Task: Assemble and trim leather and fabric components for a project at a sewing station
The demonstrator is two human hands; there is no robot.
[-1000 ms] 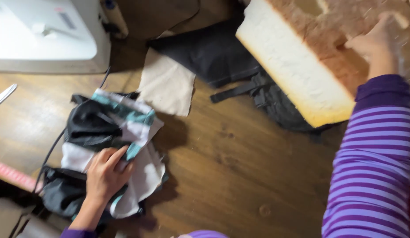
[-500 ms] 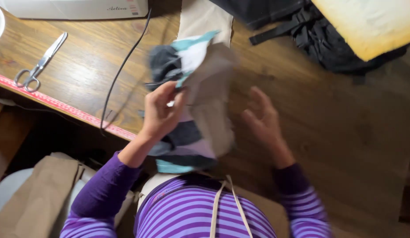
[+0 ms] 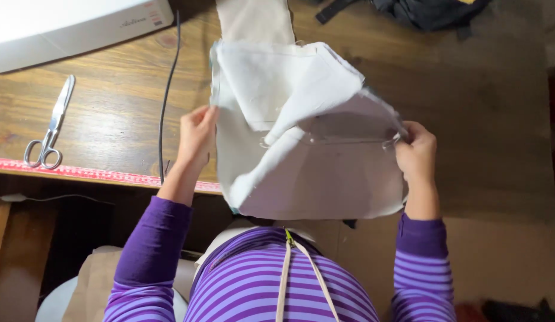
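**Inspector:** Change since half a second ago?

**Assistant:** The bunched white fabric piece [image 3: 313, 173] is now spread open above the tabletop [image 3: 110, 113]; left hand [image 3: 196, 140] and right hand [image 3: 416, 154] pinch opposite edges. Scissors [image 3: 50, 132] lie untouched beyond.

**Hand and Arm Position**

Both arms extend forward from the torso, elbows bent, forearms angled upward and slightly outward. The left hand [image 3: 197, 138] is raised at the left, back toward the camera, fingers curled closed in a pinch grip. The right hand [image 3: 416, 152] sits at the right, slightly nearer, fingers closed tight in a pinch. The hands are held well apart, wrists roughly straight.
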